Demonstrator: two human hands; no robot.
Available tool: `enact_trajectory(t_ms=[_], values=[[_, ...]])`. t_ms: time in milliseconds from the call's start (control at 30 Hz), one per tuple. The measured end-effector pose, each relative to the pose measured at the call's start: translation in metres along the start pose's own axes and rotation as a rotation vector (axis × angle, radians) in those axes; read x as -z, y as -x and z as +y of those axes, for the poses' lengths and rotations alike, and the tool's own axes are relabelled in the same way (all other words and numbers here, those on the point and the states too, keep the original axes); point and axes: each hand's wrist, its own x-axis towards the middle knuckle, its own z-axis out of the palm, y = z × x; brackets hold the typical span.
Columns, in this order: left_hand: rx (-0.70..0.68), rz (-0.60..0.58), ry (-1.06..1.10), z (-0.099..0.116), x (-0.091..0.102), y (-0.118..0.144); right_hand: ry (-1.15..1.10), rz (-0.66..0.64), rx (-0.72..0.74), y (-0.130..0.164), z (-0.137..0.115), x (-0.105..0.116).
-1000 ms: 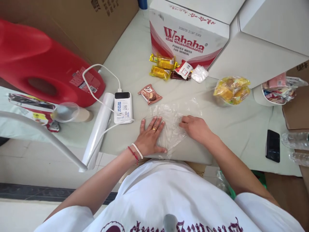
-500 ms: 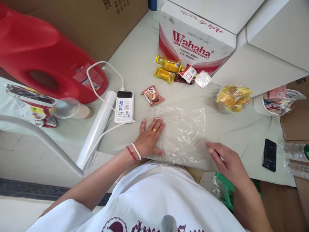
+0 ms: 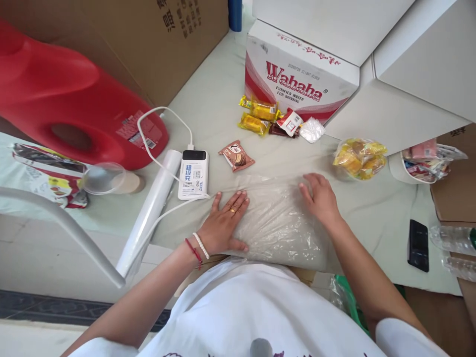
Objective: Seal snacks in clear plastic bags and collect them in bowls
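A clear, creased plastic bag lies flat along the table's near edge. My left hand presses on its left side, palm down with the fingers spread. At the bag's far right corner, my right hand has its fingers bent and closed on the film. Just beyond the bag rests a brown wrapped biscuit. A white power bank with a cable stands left of it, beside a roll of clear film.
Yellow-wrapped snacks lie before a Wahaha carton. To the right are a tub of yellow packets, a white bowl of packets and a phone. A large red jug and a plastic cup occupy the left.
My right hand has moved up and left from the bag's lower right side to its far right corner. The bag's right part has shifted and creased. My left hand stays pressed down.
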Motion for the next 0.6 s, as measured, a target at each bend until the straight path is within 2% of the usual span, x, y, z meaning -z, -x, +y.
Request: enact_trajectory(t_ms=[67,200,267,333,400,467,533,600], values=[[-0.001,-0.019,0.007,0.001,0.001,-0.001,-0.07,0.059,-0.043,-0.052,-0.022,0.0],[0.009,-0.057,0.0,0.002,0.003,-0.002,0.019,0.177,-0.241,-0.178,-0.053,-0.019],[0.012,-0.067,-0.002,0.002,0.005,-0.002,0.075,0.123,-0.373,-0.226,-0.056,-0.027],[0.01,-0.073,0.002,0.001,0.005,-0.001,0.126,0.004,-0.422,-0.254,-0.055,-0.03],[0.008,-0.072,0.011,0.001,0.006,-0.001,0.174,-0.054,-0.397,-0.26,-0.053,-0.026],[0.005,-0.072,0.024,0.002,0.006,-0.001,0.221,-0.002,-0.341,-0.247,-0.052,-0.017],[0.003,-0.08,0.039,0.002,0.007,-0.001,0.234,0.071,-0.222,-0.22,-0.053,-0.003],[0.0,-0.093,0.052,0.002,0.009,-0.001,0.188,0.062,-0.029,-0.18,-0.055,0.015]])
